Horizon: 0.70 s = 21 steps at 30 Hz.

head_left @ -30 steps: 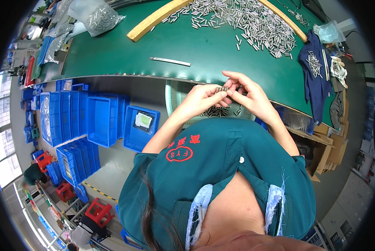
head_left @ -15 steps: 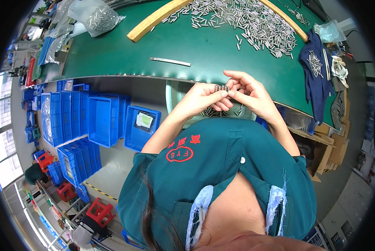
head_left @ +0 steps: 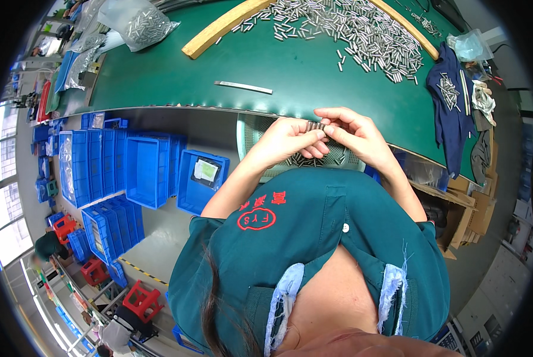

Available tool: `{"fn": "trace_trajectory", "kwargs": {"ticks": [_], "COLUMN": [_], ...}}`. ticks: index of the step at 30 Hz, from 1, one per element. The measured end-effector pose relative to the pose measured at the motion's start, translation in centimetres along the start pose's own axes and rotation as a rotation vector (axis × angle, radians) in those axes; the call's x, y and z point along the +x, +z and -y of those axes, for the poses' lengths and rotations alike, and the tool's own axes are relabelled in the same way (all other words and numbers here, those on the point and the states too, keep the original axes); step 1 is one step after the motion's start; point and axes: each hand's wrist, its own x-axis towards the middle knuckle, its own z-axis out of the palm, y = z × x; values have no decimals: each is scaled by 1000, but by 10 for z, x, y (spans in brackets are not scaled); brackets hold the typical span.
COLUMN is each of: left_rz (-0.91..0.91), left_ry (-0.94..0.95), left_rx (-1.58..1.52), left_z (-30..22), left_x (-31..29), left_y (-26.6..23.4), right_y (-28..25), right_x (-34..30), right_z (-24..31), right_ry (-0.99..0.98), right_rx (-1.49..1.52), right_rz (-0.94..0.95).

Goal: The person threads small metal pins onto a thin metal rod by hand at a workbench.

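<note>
Head: wooden bars point(head_left: 228, 27) beside pins point(head_left: 370, 38)

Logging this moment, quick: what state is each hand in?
Left hand: closed, holding a row of metal pins.
Right hand: half-curled at the row's end; grip cannot be told.
</note>
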Motion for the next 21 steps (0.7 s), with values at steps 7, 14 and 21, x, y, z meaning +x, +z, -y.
{"fn": "trace_trajectory", "kwargs": {"ticks": [7,14,21], "left_rz": [12,44,81], "left_ry": [-21,-24,-68], "left_rx": [25,30,34], "left_z": [-1,1,7], "left_x": [2,2,2], "left_y": [-1,-3,-5], "right_y": [1,4,8], "right_x": [6,9,12], "right_z": [0,-6,-12], "right_ry": [-29,-108,-32], "right_rx": [-75,-127,-221], "right_rz": [-33,-26,-1]}}
